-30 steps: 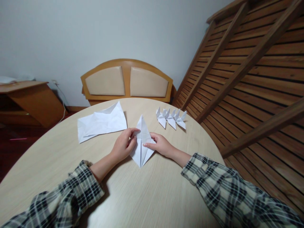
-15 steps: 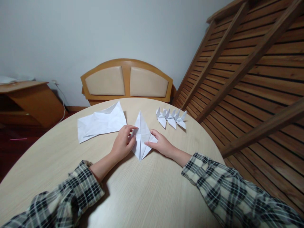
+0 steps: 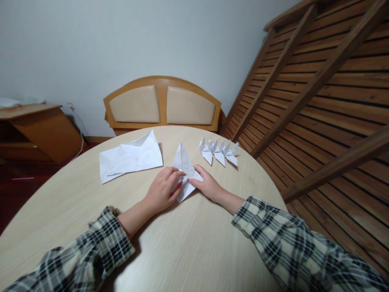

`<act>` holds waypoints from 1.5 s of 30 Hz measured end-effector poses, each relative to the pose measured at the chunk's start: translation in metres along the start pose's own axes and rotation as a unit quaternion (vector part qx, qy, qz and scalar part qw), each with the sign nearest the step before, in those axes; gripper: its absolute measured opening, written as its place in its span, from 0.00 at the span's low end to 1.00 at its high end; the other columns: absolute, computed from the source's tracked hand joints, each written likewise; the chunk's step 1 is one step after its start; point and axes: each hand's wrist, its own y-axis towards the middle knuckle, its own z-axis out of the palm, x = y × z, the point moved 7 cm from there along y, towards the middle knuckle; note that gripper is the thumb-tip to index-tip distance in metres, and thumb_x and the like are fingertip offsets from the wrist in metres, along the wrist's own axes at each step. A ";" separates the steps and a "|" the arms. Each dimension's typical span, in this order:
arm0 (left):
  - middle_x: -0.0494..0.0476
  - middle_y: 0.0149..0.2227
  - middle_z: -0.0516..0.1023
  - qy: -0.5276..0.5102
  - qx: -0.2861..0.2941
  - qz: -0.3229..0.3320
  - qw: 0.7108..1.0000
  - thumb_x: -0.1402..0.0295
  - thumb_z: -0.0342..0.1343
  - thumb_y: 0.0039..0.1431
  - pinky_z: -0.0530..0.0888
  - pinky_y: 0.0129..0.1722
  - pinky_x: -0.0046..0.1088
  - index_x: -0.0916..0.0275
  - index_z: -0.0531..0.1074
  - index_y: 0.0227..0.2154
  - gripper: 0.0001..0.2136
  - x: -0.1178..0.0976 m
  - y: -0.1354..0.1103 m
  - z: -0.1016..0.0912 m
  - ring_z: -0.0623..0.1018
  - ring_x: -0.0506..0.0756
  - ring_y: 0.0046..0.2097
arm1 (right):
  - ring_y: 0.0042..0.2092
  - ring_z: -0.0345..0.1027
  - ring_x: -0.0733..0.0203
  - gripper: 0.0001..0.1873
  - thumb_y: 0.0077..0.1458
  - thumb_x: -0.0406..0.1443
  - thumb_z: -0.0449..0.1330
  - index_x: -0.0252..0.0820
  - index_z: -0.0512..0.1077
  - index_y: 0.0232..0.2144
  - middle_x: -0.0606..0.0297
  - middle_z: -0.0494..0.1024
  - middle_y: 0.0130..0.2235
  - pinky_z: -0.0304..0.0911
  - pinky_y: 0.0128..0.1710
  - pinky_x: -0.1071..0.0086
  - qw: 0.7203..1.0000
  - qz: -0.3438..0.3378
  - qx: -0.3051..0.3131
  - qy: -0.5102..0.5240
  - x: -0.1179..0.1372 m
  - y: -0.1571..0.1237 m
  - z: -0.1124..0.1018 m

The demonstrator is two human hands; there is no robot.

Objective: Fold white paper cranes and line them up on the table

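A white sheet of paper folded into a diamond [image 3: 182,157] is between my two hands, its upper tip pointing away from me. My left hand [image 3: 164,186] lies over its left side, fingers curled onto the middle and covering the left corner. With thumb in front and fingers behind, my right hand [image 3: 208,184] pinches the right corner. To the right, beyond that hand, stand several small folded paper figures [image 3: 219,153] in a row, with pointed upright tips. Left of the diamond lies a larger, creased white paper [image 3: 130,158].
The round pale wooden table [image 3: 170,251] reaches toward a headboard [image 3: 162,101] with two beige panels. A slatted wooden frame [image 3: 328,93] leans at the right. A brown desk [image 3: 39,129] stands at the far left.
My left hand has shifted right across the diamond, its fingers now over the centre crease instead of the left edge. My right hand has barely moved.
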 end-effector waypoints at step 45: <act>0.55 0.36 0.74 -0.170 -0.046 -0.143 0.974 0.68 0.46 0.65 0.72 0.34 0.31 0.60 0.65 0.43 0.06 0.031 -0.008 0.004 0.75 0.53 0.33 | 0.44 0.67 0.57 0.19 0.59 0.52 0.56 0.45 0.66 0.42 0.61 0.72 0.41 0.64 0.45 0.63 0.999 -0.041 -0.031 0.012 0.003 0.001 -0.004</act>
